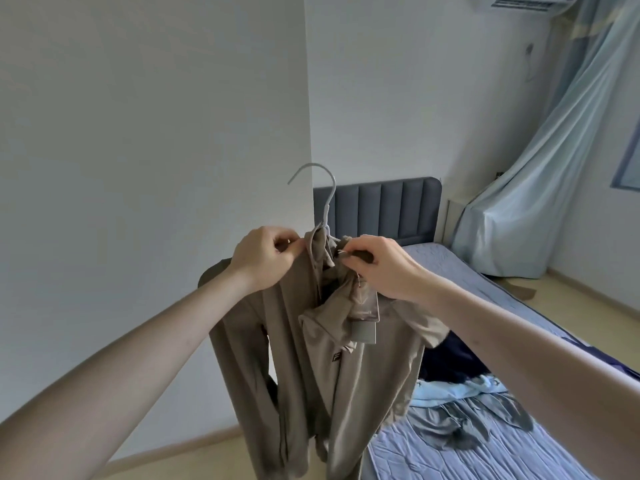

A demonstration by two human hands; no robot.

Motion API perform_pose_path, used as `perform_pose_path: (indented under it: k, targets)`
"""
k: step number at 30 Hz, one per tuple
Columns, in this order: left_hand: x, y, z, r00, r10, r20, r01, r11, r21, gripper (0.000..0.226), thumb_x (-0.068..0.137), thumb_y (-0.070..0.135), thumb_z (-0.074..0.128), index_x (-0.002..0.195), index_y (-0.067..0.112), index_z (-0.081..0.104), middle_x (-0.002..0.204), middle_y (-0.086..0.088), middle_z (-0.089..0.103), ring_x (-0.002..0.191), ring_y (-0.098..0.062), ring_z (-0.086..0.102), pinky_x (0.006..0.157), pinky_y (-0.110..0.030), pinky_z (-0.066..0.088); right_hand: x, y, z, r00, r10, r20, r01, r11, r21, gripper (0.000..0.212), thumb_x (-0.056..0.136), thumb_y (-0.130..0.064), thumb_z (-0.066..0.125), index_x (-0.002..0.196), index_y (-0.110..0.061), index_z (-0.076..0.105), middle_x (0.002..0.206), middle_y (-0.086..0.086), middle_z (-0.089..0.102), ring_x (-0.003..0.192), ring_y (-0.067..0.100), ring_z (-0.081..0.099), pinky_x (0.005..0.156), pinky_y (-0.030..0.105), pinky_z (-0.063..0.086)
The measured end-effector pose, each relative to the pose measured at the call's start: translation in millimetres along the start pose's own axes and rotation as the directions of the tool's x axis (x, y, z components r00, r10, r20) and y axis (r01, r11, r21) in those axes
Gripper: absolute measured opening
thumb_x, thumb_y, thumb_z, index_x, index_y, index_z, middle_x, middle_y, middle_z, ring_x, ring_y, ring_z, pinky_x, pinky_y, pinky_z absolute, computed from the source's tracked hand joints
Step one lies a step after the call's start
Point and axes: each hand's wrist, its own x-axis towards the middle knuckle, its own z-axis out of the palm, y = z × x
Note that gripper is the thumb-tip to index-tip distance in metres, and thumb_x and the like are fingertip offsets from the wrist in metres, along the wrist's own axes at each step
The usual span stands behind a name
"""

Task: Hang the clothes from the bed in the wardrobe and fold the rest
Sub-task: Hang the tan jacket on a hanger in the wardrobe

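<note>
The bed (pixel 485 448) carries a heap of dark navy, light blue and grey clothes (pixel 460 393). In front of it hangs a taupe jacket (pixel 332 368) on a pale hanger (pixel 325 199); its small chest logo is too small to read. The left hand (pixel 266 258) pinches the collar's left edge, the right hand (pixel 381 268) its right, fingers curled on fabric.

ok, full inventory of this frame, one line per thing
jacket: 1, taupe, held up on the hanger beside the bed
hanger: 1, pale grey, hook above the collar
bed: 1, blue sheet, right
headboard: 1, dark grey, against the wall
clothes pile: dark navy, light blue, grey, on the bed
curtain: 1, pale blue, right
air conditioner: 1, white, top right
left hand: pinches the collar
right hand: grips fabric at the neck
</note>
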Motion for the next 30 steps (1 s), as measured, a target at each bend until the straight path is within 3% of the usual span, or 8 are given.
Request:
perform_pose_path:
  k: [2, 5, 10, 15, 19, 22, 27, 30]
  targets:
    - [1, 3, 1, 1.0, -0.006, -0.02, 0.006, 1.0, 0.023, 0.034, 0.092, 0.058, 0.053, 0.072, 0.033, 0.065, 0.062, 0.013, 0.059, 0.062, -0.008, 0.054, 0.055, -0.027, 0.035, -1, 0, 2, 0.999, -0.022, -0.035, 0.022, 1.0, 0.007, 0.012, 0.097, -0.035, 0.066, 0.085, -0.036, 0.066, 0.081, -0.016, 0.064, 0.067, 0.004, 0.056, 0.062, 0.02, 0.041]
    - [7, 11, 3, 1.0, -0.014, -0.021, 0.015, 0.999, 0.049, 0.037, 0.087, 0.064, 0.05, 0.072, 0.033, 0.064, 0.066, 0.015, 0.063, 0.066, -0.007, 0.058, 0.057, -0.029, 0.039, -3, -1, 4, 0.998, 0.01, -0.056, -0.007, 0.998, 0.057, 0.01, 0.087, -0.037, 0.073, 0.087, -0.037, 0.063, 0.082, -0.017, 0.067, 0.071, 0.003, 0.06, 0.064, 0.023, 0.05]
    - [8, 23, 9, 0.998, 0.052, 0.04, -0.053, 0.999, 0.013, 0.025, 0.099, 0.047, 0.052, 0.084, 0.035, 0.068, 0.079, 0.017, 0.071, 0.079, -0.014, 0.064, 0.078, -0.037, 0.05, -4, -1, 6, 0.994, 0.104, 0.044, -0.109, 0.982, 0.156, 0.038, 0.076, -0.021, 0.075, 0.097, -0.031, 0.045, 0.087, -0.008, 0.059, 0.066, 0.009, 0.047, 0.062, 0.028, 0.044]
    - [4, 28, 17, 0.984, 0.175, -0.038, -0.166, 0.972, 0.168, 0.019, 0.1, 0.041, 0.051, 0.087, 0.041, 0.064, 0.088, 0.017, 0.062, 0.088, -0.012, 0.055, 0.093, -0.039, 0.039, -4, 2, 6, 0.983, 0.17, 0.074, -0.182, 0.956, 0.23, 0.035, 0.084, -0.02, 0.074, 0.103, -0.031, 0.047, 0.102, 0.001, 0.068, 0.072, 0.015, 0.06, 0.067, 0.039, 0.056]
    - [2, 24, 17, 0.946, 0.318, -0.068, -0.267, 0.878, 0.397, 0.031, 0.1, 0.046, 0.049, 0.101, 0.027, 0.073, 0.109, 0.007, 0.056, 0.101, -0.018, 0.053, 0.096, -0.039, 0.034, -3, 6, 14, 0.986, 0.158, -0.048, -0.144, 0.966, 0.214, 0.028, 0.093, -0.027, 0.072, 0.113, -0.032, 0.053, 0.101, -0.009, 0.072, 0.065, -0.001, 0.057, 0.065, 0.022, 0.047]
    - [-8, 19, 17, 0.949, 0.304, -0.08, -0.242, 0.868, 0.433, 0.035, 0.098, 0.048, 0.046, 0.109, 0.027, 0.072, 0.109, 0.005, 0.05, 0.099, -0.018, 0.049, 0.093, -0.038, 0.036, -4, 9, 15, 0.986, 0.144, -0.089, -0.126, 0.976, 0.178, 0.021, 0.094, -0.027, 0.071, 0.114, -0.03, 0.065, 0.095, -0.011, 0.073, 0.076, 0.002, 0.062, 0.07, 0.026, 0.05]
    - [-71, 1, 40, 0.946, 0.153, -0.286, -0.134, 0.987, 0.086, 0.027, 0.092, 0.033, 0.058, 0.118, 0.026, 0.06, 0.114, 0.011, 0.052, 0.11, -0.005, 0.051, 0.098, -0.021, 0.039, -9, 18, 12, 0.986, 0.154, -0.068, -0.139, 0.971, 0.196, 0.014, 0.099, -0.026, 0.065, 0.11, -0.028, 0.073, 0.09, -0.012, 0.074, 0.084, 0.007, 0.067, 0.073, 0.028, 0.052]
    - [-121, -18, 70, 0.964, -0.22, -0.151, 0.17, 0.942, -0.289, 0.014, 0.094, 0.035, 0.056, 0.107, 0.035, 0.06, 0.106, 0.018, 0.059, 0.102, -0.003, 0.061, 0.088, -0.021, 0.048, -11, 23, 13, 0.984, 0.16, -0.08, -0.141, 0.969, 0.201, 0.013, 0.098, -0.026, 0.066, 0.108, -0.029, 0.073, 0.089, -0.012, 0.075, 0.085, 0.009, 0.069, 0.076, 0.032, 0.055]
